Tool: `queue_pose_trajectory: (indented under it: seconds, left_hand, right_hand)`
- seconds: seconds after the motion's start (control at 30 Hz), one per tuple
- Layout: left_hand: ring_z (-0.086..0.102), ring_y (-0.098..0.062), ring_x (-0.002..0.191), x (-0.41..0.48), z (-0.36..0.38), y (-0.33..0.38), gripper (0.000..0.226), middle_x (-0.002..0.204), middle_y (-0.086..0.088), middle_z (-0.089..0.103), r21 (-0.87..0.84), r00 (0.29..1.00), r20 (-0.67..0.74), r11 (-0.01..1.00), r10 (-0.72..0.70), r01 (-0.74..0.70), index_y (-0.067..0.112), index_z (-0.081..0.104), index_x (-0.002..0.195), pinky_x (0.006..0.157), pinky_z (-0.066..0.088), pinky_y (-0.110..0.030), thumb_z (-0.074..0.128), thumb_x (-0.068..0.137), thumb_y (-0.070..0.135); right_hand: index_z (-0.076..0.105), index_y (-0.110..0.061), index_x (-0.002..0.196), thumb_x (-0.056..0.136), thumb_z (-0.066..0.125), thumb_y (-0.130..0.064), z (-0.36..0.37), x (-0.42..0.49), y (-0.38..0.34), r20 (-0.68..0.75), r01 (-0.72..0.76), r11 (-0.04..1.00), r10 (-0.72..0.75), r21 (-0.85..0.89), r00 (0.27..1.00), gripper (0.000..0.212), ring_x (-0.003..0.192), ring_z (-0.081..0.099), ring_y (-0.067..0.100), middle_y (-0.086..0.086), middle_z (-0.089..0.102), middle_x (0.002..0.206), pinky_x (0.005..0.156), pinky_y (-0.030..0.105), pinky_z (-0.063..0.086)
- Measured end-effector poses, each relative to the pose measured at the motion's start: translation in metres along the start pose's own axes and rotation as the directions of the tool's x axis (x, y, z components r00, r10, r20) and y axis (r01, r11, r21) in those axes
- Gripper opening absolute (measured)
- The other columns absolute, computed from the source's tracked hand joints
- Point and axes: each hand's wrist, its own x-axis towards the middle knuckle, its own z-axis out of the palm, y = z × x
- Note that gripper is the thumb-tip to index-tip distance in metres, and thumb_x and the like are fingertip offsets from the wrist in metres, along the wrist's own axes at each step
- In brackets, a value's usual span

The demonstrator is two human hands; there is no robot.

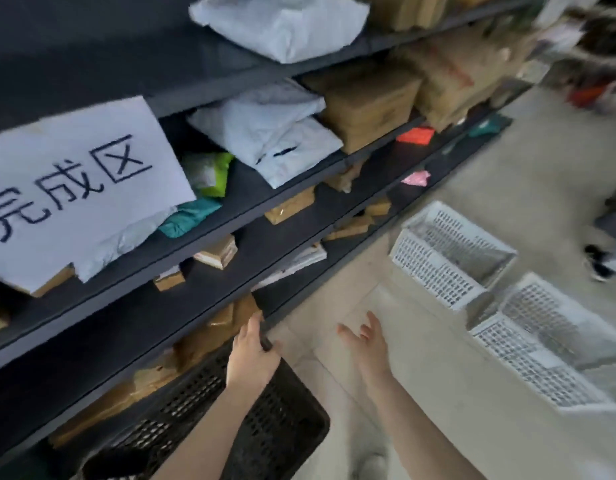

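Observation:
My left hand [251, 355] grips the far rim of a black perforated plastic basket [285, 420] that sits low beside the dark shelving. Its fingers curl over the rim near the lowest shelf edge. My right hand [367, 341] hangs in the air over the floor to the right of the basket, fingers spread and holding nothing. Brown cardboard parcels [209, 337] lie on the lowest shelf just beyond the left hand.
Dark metal shelves [299, 216] run along the left, loaded with white mailer bags [275, 140], brown boxes and coloured packets. A paper sign [74, 181] hangs at the left. Two white perforated baskets [452, 251] [549, 344] stand on the concrete floor. A person's foot [597, 261] shows at right.

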Motion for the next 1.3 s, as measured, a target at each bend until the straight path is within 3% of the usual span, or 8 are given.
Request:
queue_pose_trajectory:
  seconds: [0.13, 0.27, 0.57, 0.7, 0.8, 0.9, 1.0, 1.3]
  left_hand:
    - [0.033, -0.026, 0.141, 0.010, 0.042, 0.116, 0.073, 0.152, -0.007, 0.037, -0.016, 0.974, 0.126, 0.982, 0.189, -0.188, 0.023, 0.024, 0.148, 0.115, 0.031, -0.046, 0.061, 0.086, 0.034]
    - [0.033, -0.029, 0.142, 0.013, 0.107, 0.217, 0.073, 0.152, -0.009, 0.036, -0.007, 0.931, 0.218, 0.954, 0.293, -0.298, 0.018, 0.026, 0.148, 0.115, 0.032, -0.046, 0.063, 0.087, 0.030]
    - [0.043, -0.029, 0.134, 0.014, 0.254, 0.363, 0.070, 0.149, -0.010, 0.041, 0.077, 0.888, 0.367, 0.942, 0.277, -0.326, 0.018, 0.029, 0.147, 0.112, 0.035, -0.041, 0.062, 0.087, 0.031]
    - [0.046, -0.030, 0.132, 0.036, 0.306, 0.404, 0.069, 0.149, -0.009, 0.041, 0.117, 0.888, 0.403, 0.951, 0.219, -0.288, 0.018, 0.029, 0.148, 0.108, 0.040, -0.039, 0.061, 0.088, 0.030]
    - [0.049, -0.031, 0.128, 0.062, 0.351, 0.438, 0.065, 0.145, -0.011, 0.046, 0.125, 0.875, 0.433, 0.948, 0.214, -0.294, 0.017, 0.034, 0.144, 0.106, 0.042, -0.042, 0.062, 0.087, 0.028]
    - [0.052, -0.031, 0.125, 0.087, 0.397, 0.476, 0.061, 0.139, -0.013, 0.051, 0.138, 0.854, 0.461, 0.931, 0.243, -0.339, 0.018, 0.036, 0.142, 0.102, 0.045, -0.042, 0.062, 0.087, 0.025]
    - [0.047, -0.028, 0.131, 0.098, 0.447, 0.525, 0.063, 0.148, -0.009, 0.043, 0.156, 0.809, 0.506, 0.890, 0.299, -0.428, 0.018, 0.033, 0.144, 0.107, 0.042, -0.041, 0.062, 0.088, 0.025]
    - [0.039, -0.023, 0.138, 0.093, 0.625, 0.649, 0.063, 0.151, -0.004, 0.040, 0.233, 0.695, 0.611, 0.753, 0.380, -0.616, 0.017, 0.033, 0.147, 0.110, 0.033, -0.036, 0.059, 0.091, 0.030]
  right_hand:
    - [0.026, -0.021, 0.146, 0.081, 0.070, -0.023, -0.094, 0.007, -0.038, -0.153, 0.043, 0.988, -0.020, 0.149, 0.988, 0.078, 0.130, 0.041, 0.022, 0.013, 0.038, 0.144, 0.102, 0.029, 0.035]
    - [0.029, -0.020, 0.145, 0.081, 0.070, -0.026, -0.208, 0.029, -0.049, -0.297, 0.067, 0.974, 0.000, 0.217, 0.955, 0.077, 0.127, 0.045, 0.024, 0.013, 0.041, 0.143, 0.094, 0.027, 0.036]
    - [0.029, -0.017, 0.145, 0.083, 0.068, -0.026, -0.414, 0.075, -0.041, -0.460, 0.023, 0.962, 0.110, 0.273, 0.881, 0.074, 0.125, 0.047, 0.029, 0.018, 0.042, 0.143, 0.092, 0.033, 0.036]
    - [0.030, -0.019, 0.145, 0.082, 0.069, -0.027, -0.466, 0.106, -0.036, -0.486, -0.045, 0.950, 0.198, 0.309, 0.851, 0.074, 0.109, 0.048, 0.022, 0.017, 0.045, 0.140, 0.092, 0.036, 0.037]
    - [0.031, -0.016, 0.145, 0.081, 0.069, -0.026, -0.503, 0.146, -0.031, -0.537, -0.085, 0.938, 0.266, 0.337, 0.801, 0.075, 0.120, 0.049, 0.029, 0.020, 0.047, 0.137, 0.097, 0.038, 0.038]
    - [0.029, -0.015, 0.145, 0.082, 0.069, -0.023, -0.527, 0.186, -0.033, -0.535, -0.111, 0.918, 0.316, 0.380, 0.783, 0.075, 0.125, 0.047, 0.032, 0.022, 0.045, 0.139, 0.097, 0.037, 0.038]
    - [0.024, -0.018, 0.147, 0.083, 0.068, -0.022, -0.562, 0.217, -0.042, -0.539, -0.083, 0.909, 0.314, 0.409, 0.782, 0.078, 0.127, 0.045, 0.032, 0.021, 0.040, 0.143, 0.095, 0.036, 0.038]
    - [0.026, -0.021, 0.146, 0.081, 0.068, -0.029, -0.745, 0.290, -0.018, -0.637, -0.167, 0.952, 0.296, 0.255, 0.712, 0.078, 0.128, 0.048, 0.027, 0.008, 0.046, 0.143, 0.103, 0.037, 0.040]
